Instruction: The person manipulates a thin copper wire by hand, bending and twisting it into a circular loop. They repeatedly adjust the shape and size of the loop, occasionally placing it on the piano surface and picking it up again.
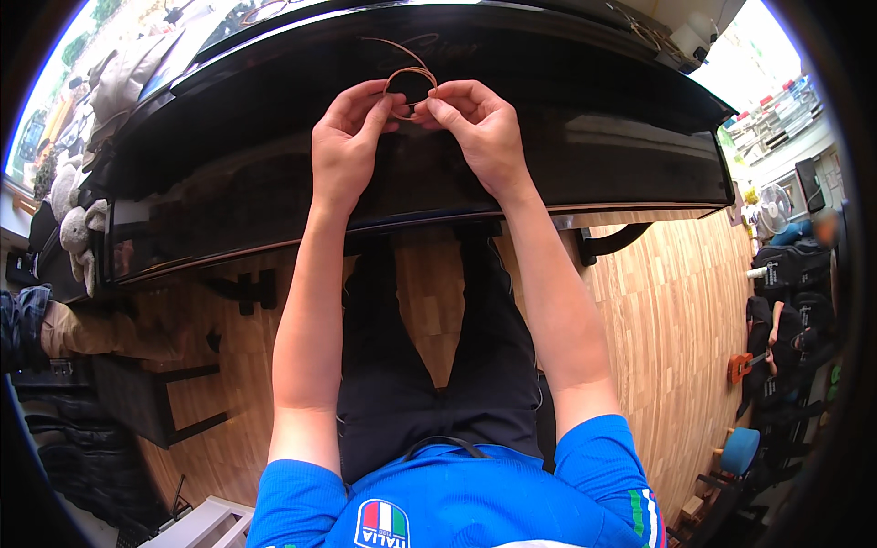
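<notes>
A thin copper-coloured wire or string (413, 69), wound into a small loose coil, is held upright-looking between my hands over a glossy black piano (603, 155), its loose end arching up to the left. My left hand (347, 137) pinches the coil's left side between thumb and fingers. Opposite it, my right hand (484, 132) has thumb and forefinger closed on the right side, its other fingers curled behind. Parts of the coil are hidden by my fingertips.
Grey plush toys (73, 224) sit at the piano's left. Another person's trousered leg (87, 333) is at left beside a dark bench (155, 393). To the right are a fan (773, 205), a small orange guitar (742, 367), black bags (786, 269) and a blue stool (738, 449).
</notes>
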The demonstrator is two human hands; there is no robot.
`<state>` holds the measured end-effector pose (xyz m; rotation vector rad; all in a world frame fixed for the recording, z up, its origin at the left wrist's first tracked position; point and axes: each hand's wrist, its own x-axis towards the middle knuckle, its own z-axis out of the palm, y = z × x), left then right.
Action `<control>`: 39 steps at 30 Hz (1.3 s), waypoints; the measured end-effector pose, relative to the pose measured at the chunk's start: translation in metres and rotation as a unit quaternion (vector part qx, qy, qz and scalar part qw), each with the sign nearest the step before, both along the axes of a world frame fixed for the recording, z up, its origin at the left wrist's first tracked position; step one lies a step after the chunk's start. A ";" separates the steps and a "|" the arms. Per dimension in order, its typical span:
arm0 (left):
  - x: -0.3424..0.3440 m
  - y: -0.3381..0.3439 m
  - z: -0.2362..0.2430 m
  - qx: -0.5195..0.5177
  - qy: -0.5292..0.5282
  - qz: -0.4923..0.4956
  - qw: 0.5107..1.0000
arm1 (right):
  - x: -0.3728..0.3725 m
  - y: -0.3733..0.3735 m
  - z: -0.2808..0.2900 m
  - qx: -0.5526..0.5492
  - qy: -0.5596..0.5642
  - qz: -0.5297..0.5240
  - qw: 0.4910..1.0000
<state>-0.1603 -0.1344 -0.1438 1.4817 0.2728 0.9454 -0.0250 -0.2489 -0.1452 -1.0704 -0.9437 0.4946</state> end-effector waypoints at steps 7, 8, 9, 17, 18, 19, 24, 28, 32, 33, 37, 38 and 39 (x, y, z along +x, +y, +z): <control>0.000 -0.001 -0.002 0.034 0.035 0.000 0.999 | 0.006 0.001 -0.006 0.009 -0.021 0.010 1.000; 0.000 0.001 -0.003 0.035 0.028 -0.015 0.999 | 0.006 0.001 -0.006 0.011 -0.018 0.009 1.000; -0.001 0.002 -0.004 0.035 0.021 -0.029 0.999 | 0.006 0.000 -0.006 0.012 -0.014 0.007 1.000; -0.005 -0.001 0.002 -0.013 0.009 -0.056 0.998 | -0.002 0.002 0.001 0.003 0.014 -0.004 1.000; -0.005 0.002 0.001 -0.023 0.014 -0.047 0.999 | -0.003 0.001 0.002 -0.003 0.025 0.001 1.000; -0.005 0.003 0.000 -0.029 0.010 -0.045 0.999 | -0.003 0.000 0.003 -0.010 0.035 0.005 0.999; -0.004 -0.001 0.003 -0.036 0.001 -0.004 0.999 | -0.001 -0.003 0.006 -0.001 0.022 0.036 0.999; -0.005 -0.006 0.007 -0.028 0.023 0.009 0.999 | -0.010 -0.001 0.002 -0.037 -0.053 0.029 0.997; -0.006 -0.005 0.007 -0.018 0.049 0.019 0.998 | -0.007 -0.001 0.005 -0.023 -0.006 -0.030 0.999; -0.006 -0.005 0.007 -0.016 0.057 0.028 0.998 | -0.006 -0.001 0.004 -0.021 0.003 -0.044 0.999; -0.007 -0.004 0.007 -0.012 0.064 -0.004 0.998 | -0.001 0.001 -0.002 -0.028 -0.010 -0.098 0.995; -0.008 -0.004 0.007 -0.010 0.055 -0.015 0.998 | 0.000 0.005 -0.005 -0.013 -0.029 -0.114 0.993; -0.008 -0.004 0.008 -0.008 0.045 -0.027 0.999 | 0.000 0.008 -0.007 0.001 -0.048 -0.130 0.990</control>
